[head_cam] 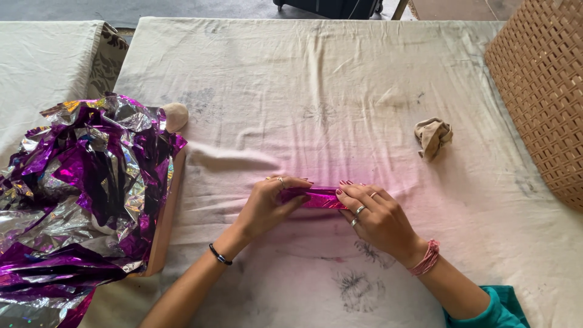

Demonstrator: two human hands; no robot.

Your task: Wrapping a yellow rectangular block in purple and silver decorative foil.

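Fingers of the left hand (pixel 267 203) and right hand (pixel 373 212) pinch the two ends of a narrow folded strip of pink foil (pixel 316 197), pressed flat on a stained cream cloth (pixel 340 97) covering the table. Crumpled purple and silver foil (pixel 85 194) hides most of a wooden board (pixel 165 225). A woven basket (pixel 543 91) is cut off at right.

Head camera looks steeply down, fairly near, at cloth-covered table (pixel 340 79)
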